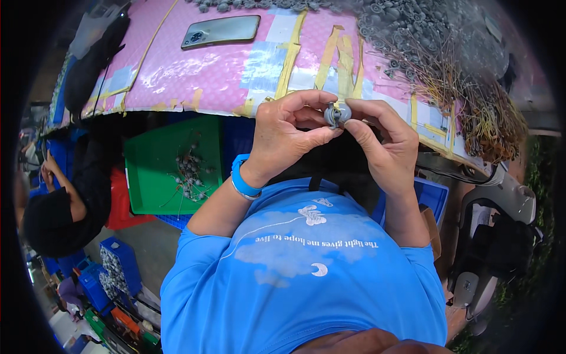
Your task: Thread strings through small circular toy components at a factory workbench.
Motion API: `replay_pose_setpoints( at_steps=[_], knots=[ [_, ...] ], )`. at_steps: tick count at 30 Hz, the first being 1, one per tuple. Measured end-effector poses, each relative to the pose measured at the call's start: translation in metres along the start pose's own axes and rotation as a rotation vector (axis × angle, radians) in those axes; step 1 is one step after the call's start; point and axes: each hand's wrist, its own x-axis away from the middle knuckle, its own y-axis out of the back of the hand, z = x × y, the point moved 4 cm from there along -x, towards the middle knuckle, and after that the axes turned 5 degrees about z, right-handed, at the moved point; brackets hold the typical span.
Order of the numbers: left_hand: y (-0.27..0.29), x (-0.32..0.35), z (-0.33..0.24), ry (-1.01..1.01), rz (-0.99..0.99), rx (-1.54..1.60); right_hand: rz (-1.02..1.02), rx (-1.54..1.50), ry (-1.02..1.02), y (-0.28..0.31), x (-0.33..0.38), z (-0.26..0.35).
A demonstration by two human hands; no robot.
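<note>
At the near edge of the table, both hands meet around a small round grey plastic part (338,114) with a bit of yellow showing on it. My left hand (286,125) pinches its left side between thumb and fingers. On the other side, the thumb and fingertips of my right hand (384,131) close on it. The fingers partly cover the part, so its inside is hard to make out. Beyond my right hand lie a bundle of thin brown and yellow wires (477,121) and a heap of small grey parts (407,29).
A phone (221,32) lies on the pink-covered table (171,68). Left of me, a green tray (147,171) holds several grey balls with wires. A blue bin (432,197) is at my right, near a scooter (501,200). Another person (65,203) is at far left.
</note>
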Motion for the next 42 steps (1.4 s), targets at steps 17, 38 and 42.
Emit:
replay_pose_setpoints(
  at_steps=[17, 38, 42],
  knots=[
    [-0.006, -0.005, -0.01, -0.251, 0.007, -0.471, 0.046, -0.352, -0.26, -0.005, 0.005, -0.029],
    [-0.019, -0.012, -0.026, -0.107, 0.062, -0.058, 0.045, -0.732, -0.019, -0.004, -0.001, -0.031],
    [-0.017, -0.008, -0.019, -0.165, -0.037, -0.11, 0.001, -0.726, -0.002, -0.009, 0.002, -0.031]
  ],
)
